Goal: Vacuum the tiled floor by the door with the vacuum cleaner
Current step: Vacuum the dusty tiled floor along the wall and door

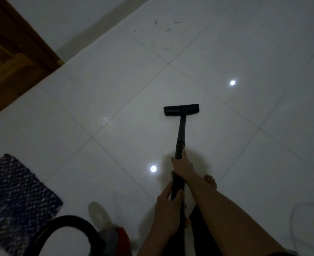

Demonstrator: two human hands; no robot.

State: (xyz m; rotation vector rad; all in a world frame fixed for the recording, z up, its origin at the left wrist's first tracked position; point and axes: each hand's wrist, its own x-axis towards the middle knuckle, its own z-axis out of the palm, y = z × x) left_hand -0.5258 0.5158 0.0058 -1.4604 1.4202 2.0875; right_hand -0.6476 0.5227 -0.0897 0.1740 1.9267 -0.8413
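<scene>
On the white tiled floor (115, 89) right of one wooden door (13, 52), one black vacuum wand (180, 133) extends forward from two hands wrapped around it, right hand (182, 167) ahead of left hand (168, 202), its single floor head (181, 110) flat on a tile.

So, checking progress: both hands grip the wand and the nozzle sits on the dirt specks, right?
No. The head view shows the left hand and right hand gripping the wand, but the nozzle sits on tile, short of the dirt specks.
</scene>
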